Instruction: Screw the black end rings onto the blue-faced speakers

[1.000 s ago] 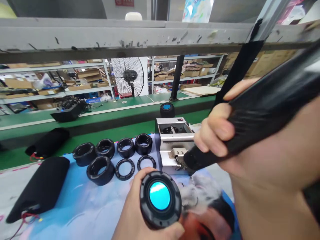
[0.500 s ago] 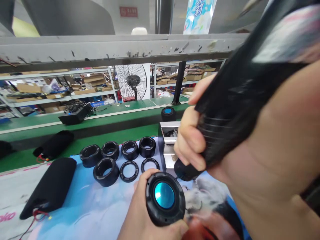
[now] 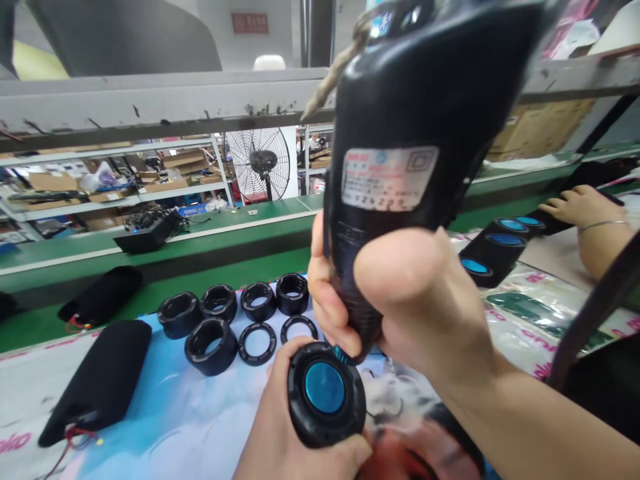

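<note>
My left hand (image 3: 280,420) is shut around a round black speaker unit (image 3: 325,393), its blue centre facing me and its ribbed rim near my thumb. My right hand (image 3: 405,300) grips a black electric screwdriver (image 3: 400,140), held close to the camera with a white label on its body and a braided cord at its top. The screwdriver's lower end sits just above the speaker's rim, and its tip is hidden by my fingers. Several thick black rubber rings (image 3: 220,303) and thin black rings (image 3: 257,344) lie beyond the speaker on the printed mat (image 3: 150,400).
A black fabric tube (image 3: 97,383) with red wires lies left on the mat. At right, a co-worker's hand (image 3: 575,205) rests near blue-topped discs on a black tray (image 3: 503,243). A green bench (image 3: 150,267) runs behind, with a fan and shelves beyond.
My right hand has swung the screwdriver up and towards the camera, now showing its label. The metal fixture is hidden behind it. The view has turned, bringing the co-worker's hand in at right.
</note>
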### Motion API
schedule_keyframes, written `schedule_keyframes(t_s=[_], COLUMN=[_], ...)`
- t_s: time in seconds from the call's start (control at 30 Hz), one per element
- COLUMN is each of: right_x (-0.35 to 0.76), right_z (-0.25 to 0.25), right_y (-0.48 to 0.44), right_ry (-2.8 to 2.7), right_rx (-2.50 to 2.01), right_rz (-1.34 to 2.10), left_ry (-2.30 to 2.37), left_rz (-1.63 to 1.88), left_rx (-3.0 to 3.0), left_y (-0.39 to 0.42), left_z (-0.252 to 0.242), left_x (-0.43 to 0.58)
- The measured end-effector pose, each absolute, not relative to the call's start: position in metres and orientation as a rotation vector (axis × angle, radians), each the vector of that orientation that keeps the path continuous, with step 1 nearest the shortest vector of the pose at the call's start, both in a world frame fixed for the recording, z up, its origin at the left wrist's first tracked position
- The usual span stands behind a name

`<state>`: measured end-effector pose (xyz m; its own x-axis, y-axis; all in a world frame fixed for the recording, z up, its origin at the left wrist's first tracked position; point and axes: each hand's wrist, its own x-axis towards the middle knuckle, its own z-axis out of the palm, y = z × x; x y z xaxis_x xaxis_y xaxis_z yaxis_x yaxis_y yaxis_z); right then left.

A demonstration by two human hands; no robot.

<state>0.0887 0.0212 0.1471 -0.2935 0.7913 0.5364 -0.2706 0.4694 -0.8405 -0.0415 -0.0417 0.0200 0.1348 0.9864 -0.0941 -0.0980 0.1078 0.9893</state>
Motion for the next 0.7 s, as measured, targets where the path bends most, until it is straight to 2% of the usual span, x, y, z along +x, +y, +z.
schedule_keyframes(t_s=[0.07, 0.1, 0.2, 0.27, 0.47, 0.7], right_x=[0.096, 0.100, 0.116, 0.125, 0.137, 0.140], right_z=[0.148, 0.146, 0.133, 0.114, 0.064, 0.068], right_y=[0.022, 0.023, 0.033, 0.044, 0.074, 0.065], right_ry=[-1.490, -1.419, -1.193, -1.161, -1.151, -1.158], right_rx=[-0.357, -0.335, -0.434, -0.513, -0.600, -0.631], right_rz=[1.303, 1.282, 0.958, 0.861, 0.870, 1.021], left_ry=[1.086, 1.095, 1.195, 1.222, 1.126, 1.078], left_rz=[1.079, 1.072, 1.060, 1.063, 1.066, 1.044], left_rx=[1.085, 1.070, 1.056, 1.043, 1.031, 1.068], left_y=[-0.041, -0.041, -0.042, -0.043, -0.045, -0.042], left_z=[0.022, 0.024, 0.027, 0.028, 0.022, 0.021], left_x=[-0.041, -0.040, -0.039, -0.038, -0.040, -0.045])
